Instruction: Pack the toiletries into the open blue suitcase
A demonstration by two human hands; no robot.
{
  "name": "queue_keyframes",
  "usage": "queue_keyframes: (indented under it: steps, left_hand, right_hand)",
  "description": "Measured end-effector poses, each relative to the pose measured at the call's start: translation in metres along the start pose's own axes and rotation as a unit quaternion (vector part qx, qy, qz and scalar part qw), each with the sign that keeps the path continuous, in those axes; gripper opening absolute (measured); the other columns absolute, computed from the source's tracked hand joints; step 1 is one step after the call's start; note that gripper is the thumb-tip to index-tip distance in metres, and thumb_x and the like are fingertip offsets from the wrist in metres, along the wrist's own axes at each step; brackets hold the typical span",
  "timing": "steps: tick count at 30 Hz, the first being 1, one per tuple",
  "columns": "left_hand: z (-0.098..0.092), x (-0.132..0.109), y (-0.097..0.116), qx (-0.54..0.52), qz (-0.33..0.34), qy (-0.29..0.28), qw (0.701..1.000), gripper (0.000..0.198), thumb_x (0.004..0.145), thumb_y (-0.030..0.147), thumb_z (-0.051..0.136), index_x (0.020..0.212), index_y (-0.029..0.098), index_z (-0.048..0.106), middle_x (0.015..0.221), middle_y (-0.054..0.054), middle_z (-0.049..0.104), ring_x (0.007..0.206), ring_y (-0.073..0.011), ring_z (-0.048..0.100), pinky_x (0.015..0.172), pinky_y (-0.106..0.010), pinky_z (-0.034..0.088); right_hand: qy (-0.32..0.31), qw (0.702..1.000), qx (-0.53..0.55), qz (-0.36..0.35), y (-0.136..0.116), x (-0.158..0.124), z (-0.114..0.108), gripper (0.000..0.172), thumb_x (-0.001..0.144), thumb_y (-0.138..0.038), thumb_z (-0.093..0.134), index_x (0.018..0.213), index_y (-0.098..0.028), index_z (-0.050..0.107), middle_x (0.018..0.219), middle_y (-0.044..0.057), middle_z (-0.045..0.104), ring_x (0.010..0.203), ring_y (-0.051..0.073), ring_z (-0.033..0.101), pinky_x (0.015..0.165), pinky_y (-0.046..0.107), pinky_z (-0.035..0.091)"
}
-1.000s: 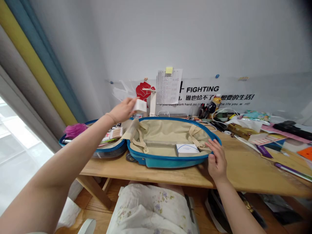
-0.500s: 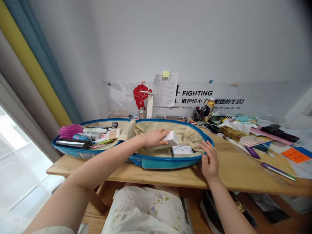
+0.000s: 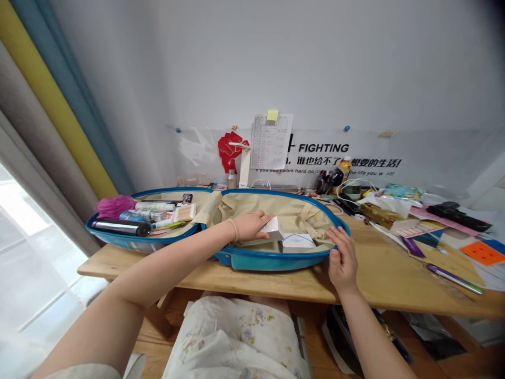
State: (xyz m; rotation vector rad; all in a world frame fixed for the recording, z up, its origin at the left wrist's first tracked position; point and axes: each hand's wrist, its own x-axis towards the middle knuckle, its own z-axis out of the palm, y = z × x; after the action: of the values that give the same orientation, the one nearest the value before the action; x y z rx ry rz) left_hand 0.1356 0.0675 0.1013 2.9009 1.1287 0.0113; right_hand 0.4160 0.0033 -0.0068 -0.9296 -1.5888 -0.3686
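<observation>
A blue suitcase (image 3: 272,263) lies opened flat on the wooden table, its two halves side by side with beige lining. Inside the right half, my left hand (image 3: 251,226) is closed on a small white box (image 3: 274,228), holding it tilted. Just right of it, a second white box (image 3: 299,241) with a blue line lies near the front rim. My right hand (image 3: 343,258) rests against the right end of the rim, its fingers extended and holding nothing.
The left half holds a pink mesh puff (image 3: 115,207), a black cylinder (image 3: 121,227), cotton swabs (image 3: 184,212) and several tubes. Papers, an orange card (image 3: 483,253) and a purple pen (image 3: 453,278) lie on the table (image 3: 379,263) at right. A white lamp (image 3: 244,166) stands behind.
My left hand has lowered the small white box slightly toward the suitcase's bottom, beside the other box. My right hand stays at the rim. The view has shifted a little.
</observation>
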Motion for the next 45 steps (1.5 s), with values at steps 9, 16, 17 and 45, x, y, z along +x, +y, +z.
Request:
queue_keyframes:
  steps: [9,16,17,45]
  left_hand:
    - [0.005,0.013,0.008,0.031,-0.03,-0.079,0.996,0.066,0.085,0.044,0.063,0.142,0.02,0.04,0.13,-0.016,0.054,0.118,-0.0302,0.057,0.098,-0.036,0.043]
    - [0.015,0.017,-0.002,0.064,-0.033,-0.102,0.992,0.058,0.079,0.044,0.069,0.128,0.017,0.054,0.127,-0.018,0.058,0.118,-0.031,0.057,0.097,-0.04,0.046]
    - [0.015,0.015,-0.005,0.067,-0.047,-0.115,0.99,0.061,0.076,0.046,0.071,0.127,0.018,0.054,0.127,-0.018,0.058,0.117,-0.0312,0.058,0.096,-0.04,0.047]
    - [-0.042,-0.247,-0.158,0.152,-0.41,-0.121,0.891,0.063,0.068,0.015,0.053,0.13,0.024,0.059,0.135,-0.01,0.058,0.123,-0.0291,0.055,0.101,-0.036,0.043]
  right_hand:
    - [-0.003,1.0,-0.004,-0.007,0.0,-0.001,0.0,0.037,0.096,-0.034,0.037,0.12,-0.021,0.061,0.127,0.013,0.061,0.131,0.029,0.048,0.107,0.057,0.038]
    - [-0.001,1.0,-0.001,-0.006,-0.002,0.001,0.0,0.037,0.095,-0.035,0.037,0.119,-0.021,0.061,0.126,0.013,0.062,0.13,0.03,0.049,0.106,0.057,0.039]
    - [-0.001,1.0,-0.001,-0.002,-0.002,0.001,0.0,0.037,0.095,-0.036,0.037,0.118,-0.021,0.062,0.126,0.013,0.062,0.129,0.03,0.049,0.106,0.058,0.039]
    - [0.002,1.0,0.024,0.002,0.0,0.002,0.002,0.036,0.096,-0.038,0.039,0.115,-0.02,0.063,0.123,0.011,0.063,0.129,0.03,0.048,0.108,0.055,0.036]
